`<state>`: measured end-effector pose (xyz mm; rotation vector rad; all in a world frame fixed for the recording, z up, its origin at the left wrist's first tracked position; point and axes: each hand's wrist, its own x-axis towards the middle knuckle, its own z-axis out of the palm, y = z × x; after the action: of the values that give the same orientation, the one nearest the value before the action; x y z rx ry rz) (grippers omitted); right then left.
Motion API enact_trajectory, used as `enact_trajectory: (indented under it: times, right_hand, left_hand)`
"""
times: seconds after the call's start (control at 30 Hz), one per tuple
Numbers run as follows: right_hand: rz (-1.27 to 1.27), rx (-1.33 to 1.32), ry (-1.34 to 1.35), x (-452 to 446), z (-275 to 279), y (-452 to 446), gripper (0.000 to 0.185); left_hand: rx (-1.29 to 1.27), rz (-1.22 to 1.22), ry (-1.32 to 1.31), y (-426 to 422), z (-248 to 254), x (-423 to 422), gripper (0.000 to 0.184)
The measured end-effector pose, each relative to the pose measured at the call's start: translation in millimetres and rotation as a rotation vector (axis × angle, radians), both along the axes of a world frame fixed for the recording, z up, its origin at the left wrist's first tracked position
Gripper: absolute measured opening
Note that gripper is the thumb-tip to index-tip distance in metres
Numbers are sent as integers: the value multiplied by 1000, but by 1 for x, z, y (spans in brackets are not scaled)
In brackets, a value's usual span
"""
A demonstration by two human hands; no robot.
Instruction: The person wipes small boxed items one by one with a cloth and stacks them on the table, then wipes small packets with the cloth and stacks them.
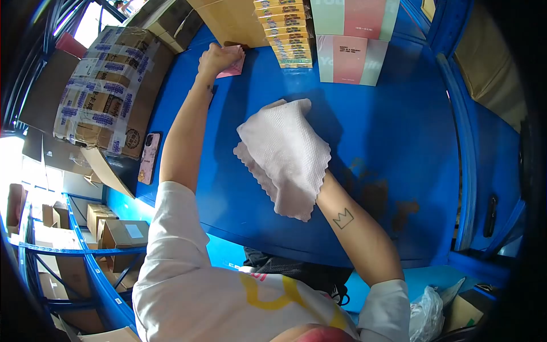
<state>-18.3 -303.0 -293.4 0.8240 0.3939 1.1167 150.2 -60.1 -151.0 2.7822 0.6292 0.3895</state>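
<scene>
My left hand [218, 59] reaches to the far side of the blue table, its fingers closed on a flat pink piece [233, 67] that may be a folded cloth or a packet. A pale, textured cleaning cloth [285, 157] with a scalloped edge hangs over my right hand, above the middle of the table. The cloth hides nearly all of that hand, with a bit of finger [276, 104] at its top edge. A dark edge of a small object [211, 97] shows beside my left forearm.
Stacked yellow packs [289, 34] and pink-and-green boxes [354, 60] stand at the back of the blue table [399, 137]. A taped carton [108, 91] and a phone in a pink case [149, 158] lie at left. Brown stains [376, 196] mark the right side. Shelving with cartons is at lower left.
</scene>
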Motion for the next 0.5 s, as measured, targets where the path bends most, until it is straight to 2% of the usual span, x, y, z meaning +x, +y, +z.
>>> enact_trajectory:
  times: [0.23,0.37,0.5]
  right_hand:
    - [-52,32,-21,-1,-9,5,58]
    - [24,-45,-85,-4,-1,-5,58]
    - [-30,-106,-104,-7,11,-7,56]
  left_hand:
    - [-47,58,30,-4,2,2,84]
    - [10,45,15,-6,2,0,84]
    - [-9,36,41,-14,9,-8,85]
